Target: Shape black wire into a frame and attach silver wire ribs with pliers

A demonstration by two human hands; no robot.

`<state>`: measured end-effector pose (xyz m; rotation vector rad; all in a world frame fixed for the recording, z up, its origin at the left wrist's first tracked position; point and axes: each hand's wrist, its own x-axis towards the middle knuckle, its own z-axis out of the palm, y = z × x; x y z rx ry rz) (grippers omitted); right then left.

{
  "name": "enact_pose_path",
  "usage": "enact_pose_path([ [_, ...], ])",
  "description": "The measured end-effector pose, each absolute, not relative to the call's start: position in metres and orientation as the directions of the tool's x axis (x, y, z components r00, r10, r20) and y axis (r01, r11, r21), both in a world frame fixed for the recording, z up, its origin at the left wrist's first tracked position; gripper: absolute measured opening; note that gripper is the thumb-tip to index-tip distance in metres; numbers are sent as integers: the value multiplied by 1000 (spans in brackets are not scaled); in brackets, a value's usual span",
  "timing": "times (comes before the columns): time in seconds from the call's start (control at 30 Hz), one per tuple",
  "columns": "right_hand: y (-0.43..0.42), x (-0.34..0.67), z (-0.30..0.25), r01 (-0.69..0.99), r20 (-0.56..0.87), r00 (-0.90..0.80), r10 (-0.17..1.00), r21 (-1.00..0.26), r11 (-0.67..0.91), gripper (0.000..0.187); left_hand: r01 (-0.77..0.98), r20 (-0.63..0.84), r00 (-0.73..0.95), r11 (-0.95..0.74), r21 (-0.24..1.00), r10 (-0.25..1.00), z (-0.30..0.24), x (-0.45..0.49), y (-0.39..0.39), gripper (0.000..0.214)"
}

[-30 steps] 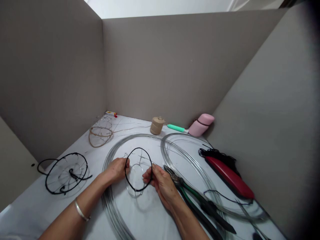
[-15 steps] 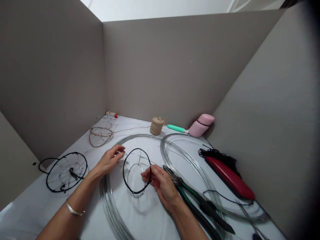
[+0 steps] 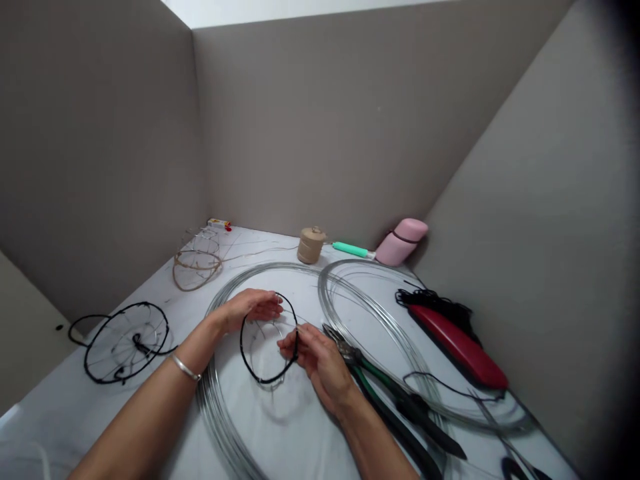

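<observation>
Pliers (image 3: 354,355) with green-and-black handles lie right of center, near the right hand (image 3: 320,357); a broad coil of smooth silvery wire (image 3: 210,400) passes under the left wrist. Lower center, the right fingers pinch the right edge of a thin black ring (image 3: 270,382); the left hand (image 3: 254,309) curls at its top, contact unclear.

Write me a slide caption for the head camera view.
Black-rimmed wire frame in the right grip, left grip close to its rim, pliers and coiled wire nearby.
</observation>
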<state>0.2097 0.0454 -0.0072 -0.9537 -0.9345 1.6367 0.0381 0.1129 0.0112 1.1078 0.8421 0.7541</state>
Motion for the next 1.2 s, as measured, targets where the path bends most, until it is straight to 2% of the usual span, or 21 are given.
enact_pose_path([
  [0.43,47,210,-4,-382,-194,-208,959,-886,-262,24,7,-181,468,201,980,865,19,41,120,31],
  [0.6,49,208,-3,-395,-199,-199,959,-880,-265,26,45,-174,464,173,984,869,21,40,120,34],
  [0.87,49,209,-2,-446,-211,-178,961,-853,-270,25,1,-186,490,213,977,852,14,46,128,35],
  [1.07,54,209,-2,-398,-192,-197,961,-881,-257,28,9,-203,493,229,973,846,11,44,133,34],
  [1.13,54,211,-1,-338,-194,-111,975,-915,-221,32,11,-209,486,233,972,848,11,44,133,31],
  [1.2,51,214,3,-130,-110,106,988,-987,-96,34,6,-214,482,240,971,850,11,45,132,28],
])
